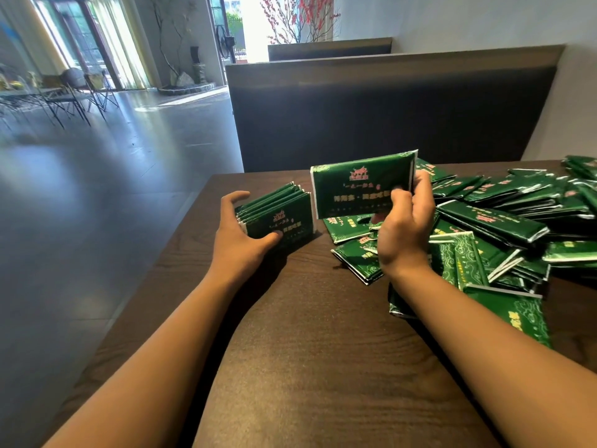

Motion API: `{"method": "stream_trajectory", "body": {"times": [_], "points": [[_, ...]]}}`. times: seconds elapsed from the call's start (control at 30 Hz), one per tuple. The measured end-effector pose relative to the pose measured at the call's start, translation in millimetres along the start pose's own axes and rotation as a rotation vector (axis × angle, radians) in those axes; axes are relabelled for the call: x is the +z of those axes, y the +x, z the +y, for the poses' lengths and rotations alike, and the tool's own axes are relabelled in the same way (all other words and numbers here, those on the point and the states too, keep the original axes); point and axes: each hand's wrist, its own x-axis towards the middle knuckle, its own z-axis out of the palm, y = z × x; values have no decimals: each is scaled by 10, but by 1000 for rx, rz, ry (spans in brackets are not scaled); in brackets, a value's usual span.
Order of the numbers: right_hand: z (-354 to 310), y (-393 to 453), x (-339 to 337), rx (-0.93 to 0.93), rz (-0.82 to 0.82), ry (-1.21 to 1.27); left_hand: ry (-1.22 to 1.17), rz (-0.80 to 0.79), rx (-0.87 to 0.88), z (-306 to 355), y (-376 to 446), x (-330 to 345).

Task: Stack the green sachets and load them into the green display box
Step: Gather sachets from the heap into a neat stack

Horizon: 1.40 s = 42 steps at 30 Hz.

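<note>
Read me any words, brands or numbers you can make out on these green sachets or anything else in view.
Sachet held up by the right hand, held sachet: red logo and pale Chinese lines, too blurred to read.
Stack under the left hand, stack: same print, blurred.
Loose pile: print unreadable.
No numbers legible.

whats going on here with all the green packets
A person is sorting green sachets on a dark wooden table. The left hand steadies a small stack of sachets standing on the table, thumb on its front face. The right hand holds up a single sachet, raised above the table just right of the stack. A big loose pile of sachets lies to the right. No display box is in view.
</note>
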Motion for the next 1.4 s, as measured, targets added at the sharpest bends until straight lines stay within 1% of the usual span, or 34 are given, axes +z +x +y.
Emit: {"method": "stream_trajectory", "body": {"times": [0.1,0.2,0.27,0.33,0.4,0.47,0.53,0.63,0.7,0.77,0.83,0.93,1.0,1.1,1.2,1.3,1.4], "points": [[49,-11,10,19,-93,-94,-13,-32,29,26,-21,14],[184,-40,37,21,-291,-396,-20,-48,68,91,-59,30],[258,-63,43,-47,-433,-654,2,-63,90,110,-73,33],[268,-92,50,-142,-536,-897,48,-64,113,116,-75,33],[244,-117,68,-205,-590,-1036,78,-65,128,106,-60,33],[226,-129,75,-209,-616,-1100,80,-81,141,95,-54,34],[246,-131,76,-183,-613,-1081,77,-92,170,99,-60,31],[224,-126,81,-99,-603,-856,49,-110,219,152,-97,43],[187,-139,80,-70,-660,-757,8,-160,209,190,-119,59],[183,-153,82,-81,-761,-745,8,-220,202,204,-127,76],[180,-170,94,-95,-808,-748,6,-242,194,218,-131,76],[158,-174,103,-9,-755,-640,-28,-246,184,228,-136,68],[152,-168,98,29,-765,-607,-30,-253,182,217,-135,68],[179,-168,91,6,-837,-666,4,-249,183,187,-119,70],[197,-164,97,-3,-832,-699,45,-225,184,164,-106,78],[202,-186,111,-62,-755,-809,79,-144,188,150,-113,88],[215,-166,98,-114,-678,-1022,59,-46,161,126,-101,84]]}}
